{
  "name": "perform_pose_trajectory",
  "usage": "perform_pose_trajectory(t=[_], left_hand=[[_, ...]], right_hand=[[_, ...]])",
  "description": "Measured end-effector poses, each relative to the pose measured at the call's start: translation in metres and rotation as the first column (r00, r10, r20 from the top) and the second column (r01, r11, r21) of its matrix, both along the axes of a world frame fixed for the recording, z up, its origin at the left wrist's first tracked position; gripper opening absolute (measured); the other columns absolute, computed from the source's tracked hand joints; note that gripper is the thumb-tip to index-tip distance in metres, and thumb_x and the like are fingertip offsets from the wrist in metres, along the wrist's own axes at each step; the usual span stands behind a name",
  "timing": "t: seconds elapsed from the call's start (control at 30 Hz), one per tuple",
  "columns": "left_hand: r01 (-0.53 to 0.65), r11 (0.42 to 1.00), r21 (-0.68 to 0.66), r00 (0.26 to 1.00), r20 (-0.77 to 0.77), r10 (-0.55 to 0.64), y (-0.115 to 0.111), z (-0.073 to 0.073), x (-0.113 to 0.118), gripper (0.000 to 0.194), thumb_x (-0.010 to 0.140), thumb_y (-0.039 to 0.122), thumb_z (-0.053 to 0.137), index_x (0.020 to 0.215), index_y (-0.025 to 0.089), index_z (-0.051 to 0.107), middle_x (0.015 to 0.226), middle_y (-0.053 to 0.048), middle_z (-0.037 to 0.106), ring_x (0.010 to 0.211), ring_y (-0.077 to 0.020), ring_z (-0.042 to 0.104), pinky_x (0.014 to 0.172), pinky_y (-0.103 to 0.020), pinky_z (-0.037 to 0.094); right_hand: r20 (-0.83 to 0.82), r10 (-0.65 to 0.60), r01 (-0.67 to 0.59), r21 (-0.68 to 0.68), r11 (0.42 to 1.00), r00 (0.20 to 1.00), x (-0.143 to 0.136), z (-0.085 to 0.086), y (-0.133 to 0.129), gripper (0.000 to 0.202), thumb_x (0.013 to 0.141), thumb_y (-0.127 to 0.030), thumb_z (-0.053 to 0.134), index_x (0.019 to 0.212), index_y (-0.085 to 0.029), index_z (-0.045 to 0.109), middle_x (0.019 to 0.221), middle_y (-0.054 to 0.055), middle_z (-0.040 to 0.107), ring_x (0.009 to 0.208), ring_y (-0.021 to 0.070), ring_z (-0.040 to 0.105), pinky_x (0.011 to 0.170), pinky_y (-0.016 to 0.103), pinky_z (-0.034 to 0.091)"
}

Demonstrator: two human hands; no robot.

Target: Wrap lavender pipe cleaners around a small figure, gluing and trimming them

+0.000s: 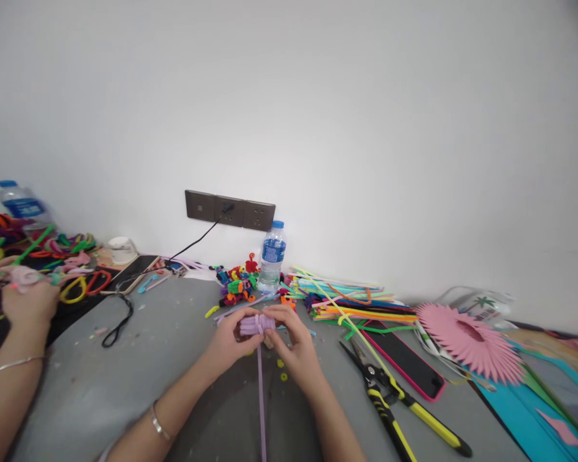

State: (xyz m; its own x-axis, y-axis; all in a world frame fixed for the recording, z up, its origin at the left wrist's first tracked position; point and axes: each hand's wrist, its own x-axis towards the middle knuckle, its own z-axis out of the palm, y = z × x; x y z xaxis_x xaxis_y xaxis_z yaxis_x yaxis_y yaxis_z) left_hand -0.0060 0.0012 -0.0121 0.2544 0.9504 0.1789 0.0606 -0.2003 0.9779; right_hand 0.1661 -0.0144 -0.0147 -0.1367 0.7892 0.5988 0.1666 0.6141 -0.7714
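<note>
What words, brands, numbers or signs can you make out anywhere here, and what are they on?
No word, brand or number is clear enough to quote.
Bottle by the sockets: pale marks on a blue label, too small to read.
Bottle at far left: pale lettering on a blue label, too blurred to read.
White packet at right: a green palm-tree-like picture; the print near it is too blurred to read.

Purple strip (pixel 261 404) cut off by bottom edge; label print (pixel 273 251) on center bottle (pixel 268 280) too small.
</note>
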Motion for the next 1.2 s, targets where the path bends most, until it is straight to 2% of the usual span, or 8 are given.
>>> perform_pose_trajectory(t=[0.17, 0.4, 0.63, 0.73, 0.93, 1.2], left_hand=[[-0.006, 0.996, 0.090, 0.997, -0.077, 0.013, -0.001, 0.000, 0.000, 0.027, 0.072, 0.026, 0.068, 0.097, 0.016, 0.064, 0.086, -0.003, 0.070, 0.075, -0.0177, 0.065, 0.068, -0.026, 0.052], [-0.016, 0.978, 0.206, 0.975, -0.212, 0.061, -0.001, -0.005, -0.002, 0.025, 0.076, 0.025, 0.067, 0.099, 0.017, 0.064, 0.086, -0.002, 0.070, 0.075, -0.0166, 0.065, 0.067, -0.024, 0.050], [-0.035, 0.973, 0.228, 0.986, -0.151, 0.071, -0.003, -0.004, -0.001, 0.032, 0.077, 0.024, 0.066, 0.109, 0.019, 0.063, 0.103, -0.005, 0.072, 0.088, -0.0188, 0.069, 0.076, -0.025, 0.053], [-0.033, 0.973, 0.227, 0.987, -0.148, 0.067, -0.002, -0.005, -0.002, 0.032, 0.077, 0.024, 0.066, 0.108, 0.019, 0.063, 0.105, -0.004, 0.072, 0.089, -0.0187, 0.069, 0.077, -0.026, 0.053], [-0.023, 0.975, 0.219, 0.985, -0.159, 0.059, -0.001, -0.005, -0.003, 0.030, 0.077, 0.023, 0.066, 0.106, 0.020, 0.063, 0.103, -0.003, 0.071, 0.086, -0.0171, 0.068, 0.076, -0.024, 0.052], [-0.074, 0.974, 0.216, 0.983, -0.149, 0.108, 0.003, -0.010, -0.004, 0.029, 0.077, 0.024, 0.066, 0.105, 0.020, 0.061, 0.098, -0.002, 0.069, 0.082, -0.0168, 0.065, 0.074, -0.025, 0.052]], right_hand=[[-0.040, 0.007, -0.007, -0.004, 1.000, 0.999, 0.001, -0.007, 0.004, 0.027, 0.090, -0.018, 0.064, 0.115, -0.027, 0.068, 0.110, 0.008, 0.069, 0.102, 0.0223, 0.065, 0.081, 0.031, 0.053], [-0.041, 0.008, -0.009, -0.032, 0.999, 0.999, 0.001, -0.010, 0.005, 0.028, 0.089, -0.017, 0.065, 0.115, -0.026, 0.068, 0.109, 0.008, 0.069, 0.098, 0.0210, 0.065, 0.081, 0.031, 0.053], [-0.074, -0.011, 0.006, -0.070, 0.998, 0.997, 0.001, -0.009, 0.005, 0.027, 0.087, -0.020, 0.068, 0.113, -0.026, 0.070, 0.105, 0.007, 0.071, 0.092, 0.0203, 0.065, 0.077, 0.030, 0.052], [-0.089, -0.015, 0.007, -0.096, 0.995, 0.996, 0.001, -0.009, 0.004, 0.028, 0.086, -0.022, 0.068, 0.114, -0.025, 0.069, 0.110, 0.007, 0.072, 0.096, 0.0218, 0.066, 0.080, 0.032, 0.052], [-0.119, -0.013, -0.003, -0.133, 0.991, 0.993, 0.000, -0.011, 0.005, 0.029, 0.086, -0.024, 0.069, 0.114, -0.025, 0.068, 0.112, 0.008, 0.072, 0.093, 0.0210, 0.067, 0.081, 0.033, 0.052], [-0.159, -0.037, 0.004, -0.199, 0.980, 0.987, -0.001, -0.015, 0.005, 0.030, 0.092, -0.037, 0.061, 0.117, -0.021, 0.065, 0.100, 0.008, 0.070, 0.085, 0.0201, 0.066, 0.076, 0.032, 0.053]])
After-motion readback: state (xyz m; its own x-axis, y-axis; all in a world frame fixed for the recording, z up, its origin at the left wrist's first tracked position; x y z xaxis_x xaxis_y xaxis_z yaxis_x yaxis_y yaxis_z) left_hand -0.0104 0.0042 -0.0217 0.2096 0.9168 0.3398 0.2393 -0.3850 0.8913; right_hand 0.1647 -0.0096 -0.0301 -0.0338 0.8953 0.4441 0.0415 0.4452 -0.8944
